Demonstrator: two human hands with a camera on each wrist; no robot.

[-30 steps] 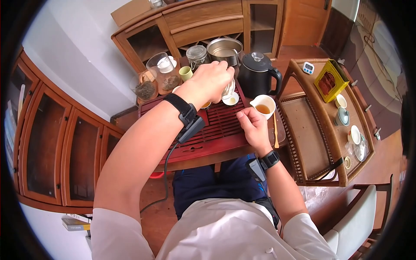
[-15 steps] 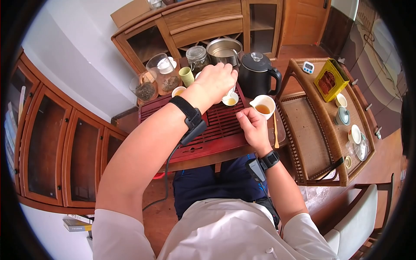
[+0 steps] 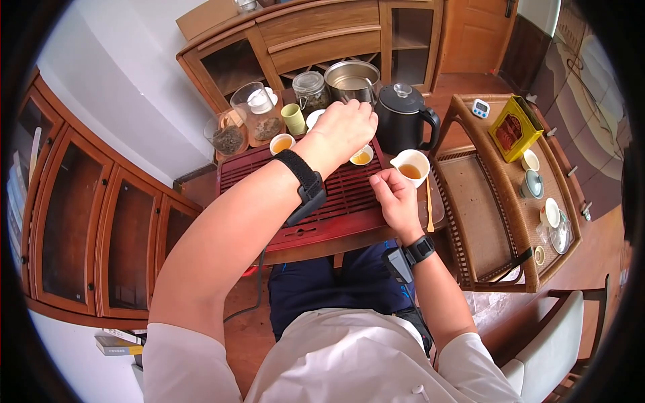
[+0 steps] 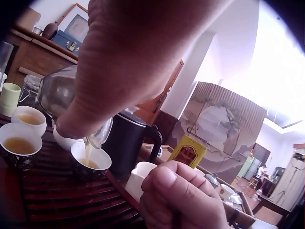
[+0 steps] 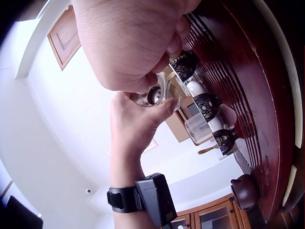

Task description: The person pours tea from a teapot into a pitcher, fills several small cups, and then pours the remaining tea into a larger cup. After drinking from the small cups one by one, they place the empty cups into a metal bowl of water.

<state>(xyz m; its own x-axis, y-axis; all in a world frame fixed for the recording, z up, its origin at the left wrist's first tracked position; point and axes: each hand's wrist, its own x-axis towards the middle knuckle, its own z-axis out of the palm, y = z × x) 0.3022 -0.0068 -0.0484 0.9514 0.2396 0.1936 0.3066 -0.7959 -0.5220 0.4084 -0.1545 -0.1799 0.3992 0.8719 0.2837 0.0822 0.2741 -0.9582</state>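
Two bare hands work at a red slatted tray [image 3: 336, 213]. Head view: the left hand [image 3: 341, 134] reaches over the tray, its back upward and its fingers bent down; what they hold is hidden beneath the hand. Just below it lies a small white cup [image 3: 363, 156] of yellow tea, and an outer cup [image 3: 282, 142] of amber tea stands toward the tray's left end. The right hand [image 3: 396, 201] is beside the pitcher [image 3: 420, 161], white and part-filled with amber tea, near the black kettle [image 3: 400, 121]. Left wrist view: the glass [image 4: 102, 136], clear, colourless and shiny, is tilted above the small white cup, apart from it, and a thin pale-yellow stream runs down into the tea. Much of the glass lies behind the left hand. The right hand is closed in the foreground, thumb against the bent forefinger, with nothing visible in its grip. Right wrist view: the left thumb and fingers are clamped on the glass, whose rounded wall passes light and reflections. Beyond it stand cups with dark, patterned outsides; the right hand fills the upper part, its fingers bent close together.
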